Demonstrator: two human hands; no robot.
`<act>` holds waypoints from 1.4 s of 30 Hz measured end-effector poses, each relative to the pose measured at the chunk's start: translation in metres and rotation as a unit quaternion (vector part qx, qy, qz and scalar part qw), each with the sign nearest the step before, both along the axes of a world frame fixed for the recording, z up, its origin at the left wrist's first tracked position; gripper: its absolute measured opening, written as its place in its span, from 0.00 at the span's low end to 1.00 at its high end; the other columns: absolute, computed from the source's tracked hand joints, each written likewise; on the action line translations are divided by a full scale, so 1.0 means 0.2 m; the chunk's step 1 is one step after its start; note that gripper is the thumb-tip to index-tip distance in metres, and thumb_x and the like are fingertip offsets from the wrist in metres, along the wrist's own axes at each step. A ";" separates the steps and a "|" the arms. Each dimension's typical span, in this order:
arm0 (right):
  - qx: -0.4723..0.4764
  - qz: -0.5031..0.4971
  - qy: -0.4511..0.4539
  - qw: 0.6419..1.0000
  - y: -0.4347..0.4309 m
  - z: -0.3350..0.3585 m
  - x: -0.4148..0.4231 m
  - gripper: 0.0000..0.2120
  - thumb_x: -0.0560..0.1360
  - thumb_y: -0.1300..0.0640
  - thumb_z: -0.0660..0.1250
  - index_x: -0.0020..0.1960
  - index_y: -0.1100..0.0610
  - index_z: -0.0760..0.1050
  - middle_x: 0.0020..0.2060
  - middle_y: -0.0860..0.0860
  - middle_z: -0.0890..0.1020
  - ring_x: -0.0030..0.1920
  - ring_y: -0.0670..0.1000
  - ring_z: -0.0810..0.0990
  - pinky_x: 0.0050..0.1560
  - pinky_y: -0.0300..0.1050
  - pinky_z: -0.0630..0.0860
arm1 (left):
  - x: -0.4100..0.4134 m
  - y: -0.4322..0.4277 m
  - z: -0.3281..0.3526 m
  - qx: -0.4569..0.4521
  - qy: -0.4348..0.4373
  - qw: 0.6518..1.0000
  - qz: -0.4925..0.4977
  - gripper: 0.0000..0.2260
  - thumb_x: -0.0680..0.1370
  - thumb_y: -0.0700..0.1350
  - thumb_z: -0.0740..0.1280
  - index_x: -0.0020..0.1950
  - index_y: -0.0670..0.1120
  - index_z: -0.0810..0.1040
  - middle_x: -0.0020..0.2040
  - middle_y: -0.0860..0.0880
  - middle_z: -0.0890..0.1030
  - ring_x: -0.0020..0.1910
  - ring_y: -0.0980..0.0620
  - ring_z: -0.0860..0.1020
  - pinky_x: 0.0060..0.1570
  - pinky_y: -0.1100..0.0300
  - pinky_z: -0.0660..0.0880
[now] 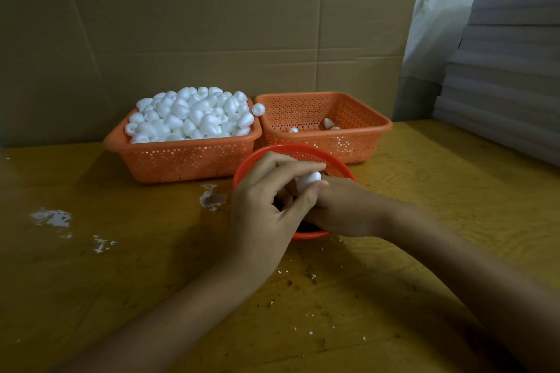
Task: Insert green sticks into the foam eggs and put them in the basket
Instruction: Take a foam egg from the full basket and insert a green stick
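My left hand (266,203) pinches a white foam egg (308,180) between thumb and fingers, over a small round red basket (291,151). My right hand (342,209) lies in that round basket, mostly behind my left hand; its fingers are hidden, and no green stick shows. Behind on the left, an orange basket (181,157) is heaped with several foam eggs (194,113). The orange basket (357,142) on the right holds three eggs (328,123) near its bottom.
The yellow wooden table (121,266) carries white foam crumbs (51,217) at the left and a scuffed patch (212,198) by the round basket. A cardboard wall (212,33) stands right behind the baskets. Grey stacked sheets (503,76) rise at the right edge.
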State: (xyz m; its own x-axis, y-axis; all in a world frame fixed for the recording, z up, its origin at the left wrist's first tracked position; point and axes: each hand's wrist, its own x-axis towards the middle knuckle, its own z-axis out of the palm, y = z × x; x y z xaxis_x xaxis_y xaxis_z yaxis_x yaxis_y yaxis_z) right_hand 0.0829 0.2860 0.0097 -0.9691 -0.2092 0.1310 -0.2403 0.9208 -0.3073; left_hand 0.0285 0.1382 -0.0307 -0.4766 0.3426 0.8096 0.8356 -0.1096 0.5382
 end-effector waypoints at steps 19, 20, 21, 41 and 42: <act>-0.240 -0.102 0.142 0.955 0.07 -0.01 -0.06 0.07 0.82 0.56 0.69 0.49 0.61 0.81 0.43 0.51 0.83 0.45 0.49 0.81 0.46 0.45 0.75 | -0.05 0.00 0.05 0.066 -0.190 0.975 -0.093 0.07 0.84 0.42 0.68 0.59 0.44 0.83 0.47 0.46 0.85 0.38 0.49 0.82 0.38 0.55 0.81; -0.290 -0.097 0.145 0.941 0.07 -0.01 -0.05 0.06 0.81 0.57 0.69 0.47 0.59 0.81 0.40 0.49 0.83 0.42 0.45 0.81 0.44 0.40 0.75 | -0.05 -0.01 0.06 0.068 -0.190 0.975 -0.092 0.06 0.84 0.41 0.67 0.59 0.45 0.83 0.47 0.46 0.86 0.38 0.50 0.82 0.38 0.58 0.81; -0.334 -0.092 0.146 0.927 0.07 0.00 -0.05 0.06 0.81 0.58 0.69 0.46 0.58 0.82 0.38 0.48 0.83 0.39 0.42 0.80 0.43 0.36 0.74 | -0.06 -0.01 0.06 0.071 -0.192 0.975 -0.090 0.06 0.84 0.42 0.67 0.58 0.45 0.83 0.47 0.46 0.86 0.38 0.52 0.81 0.39 0.60 0.80; -0.513 -0.027 0.061 0.856 0.17 0.02 -0.03 0.08 0.81 0.64 0.68 0.60 0.64 0.78 0.49 0.57 0.88 0.45 0.52 0.86 0.49 0.42 0.84 | -0.13 0.00 0.08 0.117 -0.283 0.949 -0.076 0.10 0.86 0.40 0.63 0.62 0.43 0.82 0.49 0.44 0.87 0.50 0.45 0.86 0.51 0.56 0.82; -0.509 -0.024 0.061 0.858 0.17 0.02 -0.03 0.08 0.81 0.64 0.68 0.60 0.64 0.77 0.49 0.57 0.88 0.45 0.53 0.86 0.49 0.42 0.84 | -0.13 0.00 0.08 0.117 -0.283 0.949 -0.074 0.09 0.86 0.40 0.63 0.62 0.44 0.83 0.48 0.45 0.87 0.49 0.46 0.86 0.50 0.57 0.82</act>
State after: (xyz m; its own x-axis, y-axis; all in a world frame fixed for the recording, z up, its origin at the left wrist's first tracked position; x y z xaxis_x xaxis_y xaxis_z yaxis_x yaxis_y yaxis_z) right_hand 0.0779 0.3204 0.0134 -0.9394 0.1144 0.3231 -0.2967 0.2004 -0.9337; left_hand 0.0024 0.1376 -0.0151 -0.8185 0.2824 0.5003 0.3861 -0.3744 0.8430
